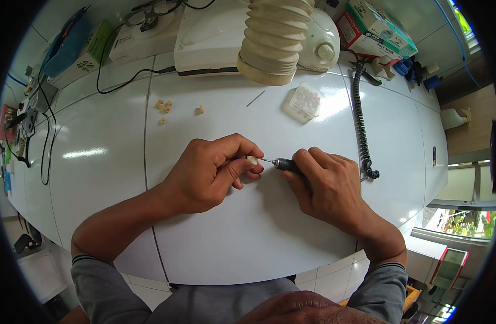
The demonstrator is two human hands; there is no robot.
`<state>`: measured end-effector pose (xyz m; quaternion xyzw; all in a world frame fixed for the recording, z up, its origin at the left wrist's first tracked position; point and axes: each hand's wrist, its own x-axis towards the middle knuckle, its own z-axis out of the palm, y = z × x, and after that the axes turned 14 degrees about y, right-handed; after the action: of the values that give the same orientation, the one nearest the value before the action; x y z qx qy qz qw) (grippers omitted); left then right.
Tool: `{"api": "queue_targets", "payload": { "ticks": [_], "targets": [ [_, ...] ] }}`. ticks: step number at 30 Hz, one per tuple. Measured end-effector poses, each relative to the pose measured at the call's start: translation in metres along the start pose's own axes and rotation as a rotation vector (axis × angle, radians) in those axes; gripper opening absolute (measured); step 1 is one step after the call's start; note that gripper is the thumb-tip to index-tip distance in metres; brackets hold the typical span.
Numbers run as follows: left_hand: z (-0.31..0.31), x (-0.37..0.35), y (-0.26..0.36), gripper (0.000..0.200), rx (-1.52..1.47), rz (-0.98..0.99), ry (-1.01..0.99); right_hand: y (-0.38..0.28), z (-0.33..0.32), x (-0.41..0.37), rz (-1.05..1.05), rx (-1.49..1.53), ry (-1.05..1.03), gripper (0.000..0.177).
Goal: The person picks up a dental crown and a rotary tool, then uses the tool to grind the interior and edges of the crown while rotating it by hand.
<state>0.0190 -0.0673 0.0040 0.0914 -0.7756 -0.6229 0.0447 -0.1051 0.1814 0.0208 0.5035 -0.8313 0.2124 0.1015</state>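
Observation:
My left hand (213, 170) pinches a small whitish tooth-like piece (252, 160) between thumb and fingers, near the middle of the table. In my right hand (329, 181) is a black rotary handpiece (287, 164), its thin metal bit pointing left at the piece. The bit's tip reaches the piece or lies very close; contact cannot be made out. Several small yellowish pieces (164, 106) lie on the white table behind my left hand, with another one (199, 109) to their right. A thin metal bit (255, 98) and a clear plastic box (307, 100) with pinkish contents rest farther back.
A ribbed beige hose (272, 43) hangs over the back of the white table (248, 237), by a white machine (210, 40) and a white unit with a knob (319, 46). A coiled black cord (359, 116) runs down the right. Boxes (375, 29) stand at the back right.

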Motion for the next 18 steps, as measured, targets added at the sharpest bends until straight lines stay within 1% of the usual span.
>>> {"api": "queue_targets", "payload": {
  "ticks": [5,14,18],
  "targets": [
    [0.0023,-0.0001,-0.0035,0.018,-0.015,0.032,0.025,0.0005,0.0005,-0.0002,-0.012,0.003,0.009,0.029],
    [0.0021,-0.0003,-0.0034,0.019,-0.018,0.023,0.024,0.0003,-0.0009,0.0003,-0.015,-0.001,-0.007,0.028],
    [-0.0004,0.0005,0.0016,0.021,-0.026,-0.048,-0.017,-0.0002,-0.0014,0.0008,-0.012,0.002,-0.007,0.028]
  ]
}}
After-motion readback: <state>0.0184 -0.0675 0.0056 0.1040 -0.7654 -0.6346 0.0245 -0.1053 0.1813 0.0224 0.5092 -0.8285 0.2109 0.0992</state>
